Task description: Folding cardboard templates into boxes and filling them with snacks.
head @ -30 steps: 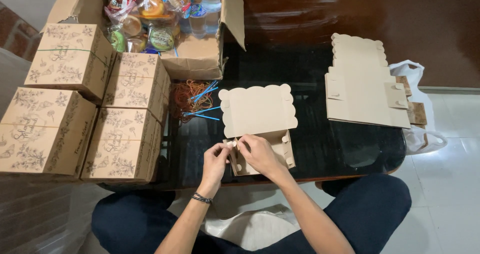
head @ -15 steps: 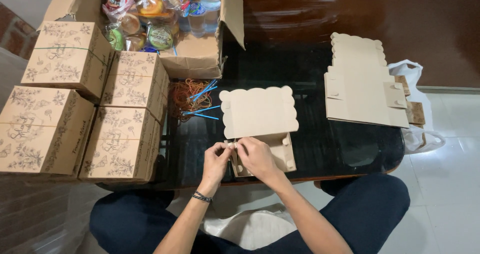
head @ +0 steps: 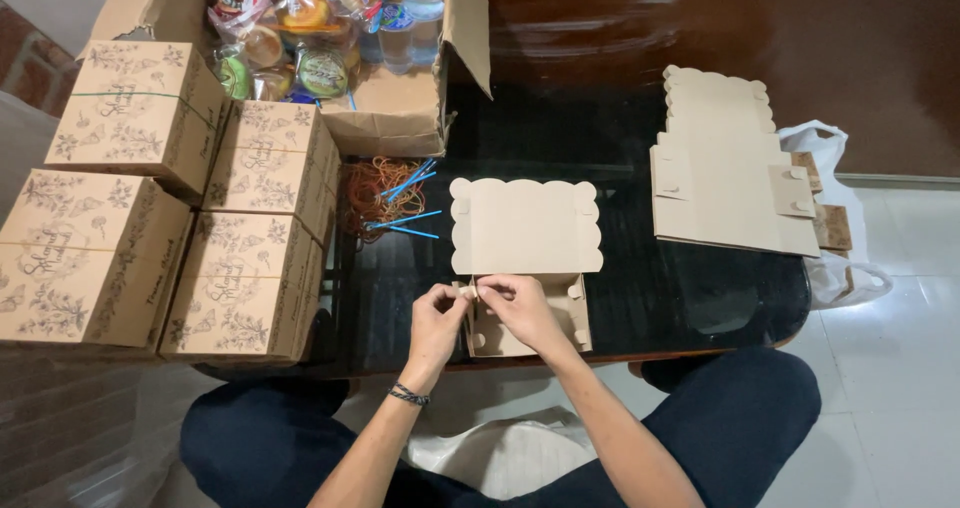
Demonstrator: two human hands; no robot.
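Two hands pinch one small tab on the box (head: 527, 268), which sits at the near edge of the tabletop (head: 690, 303). Left hand (head: 437, 320) and right hand (head: 513, 308) both squeeze it shut. Pulling too hard could tear the tab, or push the box off the edge.

On your dark glossy surface (head: 640, 148) you have four closed kraft boxes with floral print (head: 170, 198) stacked at the left. Behind them stands an open cardboard carton (head: 400, 108) filled with packaged snacks and water bottles (head: 320, 18). Just in front of that carton lies a heap of rubber bands (head: 372, 190) with blue straws (head: 410, 208) beside it. To your right sits a stack of flat, scalloped box blanks (head: 725, 168), and past the edge a white plastic bag (head: 835, 268) rests on the floor.
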